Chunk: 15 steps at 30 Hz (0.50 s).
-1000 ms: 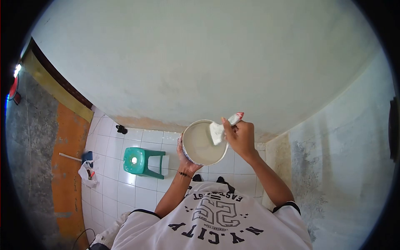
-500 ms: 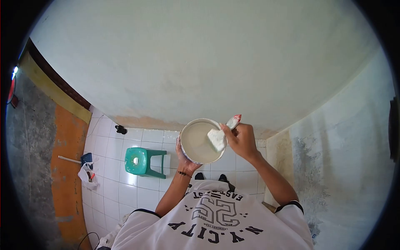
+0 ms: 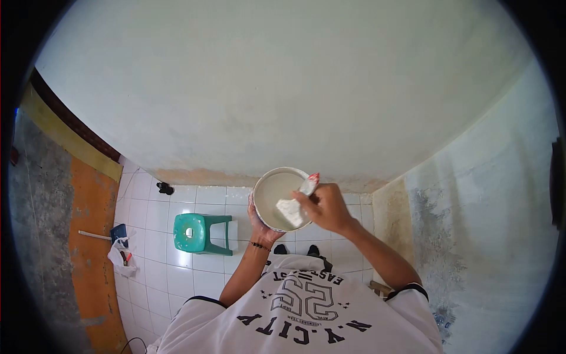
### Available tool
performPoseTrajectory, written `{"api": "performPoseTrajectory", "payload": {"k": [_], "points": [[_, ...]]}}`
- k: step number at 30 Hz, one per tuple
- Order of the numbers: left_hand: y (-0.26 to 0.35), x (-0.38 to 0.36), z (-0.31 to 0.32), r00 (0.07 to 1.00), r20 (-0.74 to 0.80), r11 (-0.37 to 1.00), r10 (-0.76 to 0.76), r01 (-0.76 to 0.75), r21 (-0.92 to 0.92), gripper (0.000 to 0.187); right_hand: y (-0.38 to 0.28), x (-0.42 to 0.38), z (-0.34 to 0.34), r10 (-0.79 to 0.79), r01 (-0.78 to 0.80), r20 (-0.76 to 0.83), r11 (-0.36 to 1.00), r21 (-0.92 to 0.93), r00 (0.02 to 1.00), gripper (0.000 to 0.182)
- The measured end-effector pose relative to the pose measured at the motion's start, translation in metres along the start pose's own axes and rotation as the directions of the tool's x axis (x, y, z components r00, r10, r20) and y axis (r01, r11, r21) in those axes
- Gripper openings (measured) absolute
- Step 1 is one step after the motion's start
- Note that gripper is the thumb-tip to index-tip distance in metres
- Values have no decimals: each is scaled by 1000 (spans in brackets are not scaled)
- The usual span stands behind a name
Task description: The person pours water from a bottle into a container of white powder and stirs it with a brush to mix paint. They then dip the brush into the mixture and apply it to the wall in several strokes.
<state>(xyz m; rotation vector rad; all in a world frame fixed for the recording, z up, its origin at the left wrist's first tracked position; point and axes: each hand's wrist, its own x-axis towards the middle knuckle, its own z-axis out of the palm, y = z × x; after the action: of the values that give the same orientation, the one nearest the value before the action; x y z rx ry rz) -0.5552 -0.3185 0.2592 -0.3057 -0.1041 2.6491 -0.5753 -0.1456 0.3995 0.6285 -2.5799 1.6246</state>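
My left hand [image 3: 263, 227] is wrapped round the left side and underside of a round paint bucket [image 3: 255, 200], holding it up in front of me. Off-white paint [image 3: 274, 192] lies inside it. My right hand [image 3: 328, 209] grips the handle of a paintbrush [image 3: 289, 211], whose red-tipped end sticks up past the fingers. White paint coats the brush, and its bristle end points down over the paint, within the bucket's opening near the right rim.
A whitish wall [image 3: 283, 100] rises close in front, stained along its base. On the tiled floor [image 3: 150, 253] stand a green plastic stool [image 3: 191, 233], a dark small object [image 3: 165, 188], a dustpan [image 3: 118, 233] and a white plastic bag [image 3: 122, 259]. Another patchy wall [image 3: 460, 236] is at the right.
My right hand has moved left with the paintbrush, bringing the bristles further over the paint. The bucket stays in my left hand, and the view has shifted slightly.
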Motion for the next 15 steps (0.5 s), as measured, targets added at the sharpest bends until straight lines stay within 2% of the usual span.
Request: {"api": "performPoseTrajectory", "payload": {"k": [1,3,4,7,8,11,14,15], "points": [[1,0,1,1000,-5,1000,13,-13,16,82,-4,3,-10,28,-27,26,998,-51,999,31],[1,-2,2,1000,2,999,22,-22,43,80,-11,11,-27,-18,22,18,970,-240,1000,35],[1,-2,4,1000,13,998,15,-16,56,79,-10,14,-31,-55,58,18,946,-320,998,30],[-3,-3,20,1000,19,993,7,-9,118,73,-10,22,-22,-235,172,-110,897,-408,966,28],[-4,-3,26,1000,14,990,8,-10,142,70,-14,22,-16,-245,178,-112,891,-419,963,20],[-3,0,27,999,-31,997,-16,18,79,69,-15,19,6,-414,346,-66,829,-439,908,13],[8,6,12,991,119,997,-67,70,-24,77,-20,6,18,-381,375,40,879,-295,924,18],[10,6,6,994,96,999,-48,47,6,78,-22,2,20,-378,381,61,892,-243,924,18]]}}
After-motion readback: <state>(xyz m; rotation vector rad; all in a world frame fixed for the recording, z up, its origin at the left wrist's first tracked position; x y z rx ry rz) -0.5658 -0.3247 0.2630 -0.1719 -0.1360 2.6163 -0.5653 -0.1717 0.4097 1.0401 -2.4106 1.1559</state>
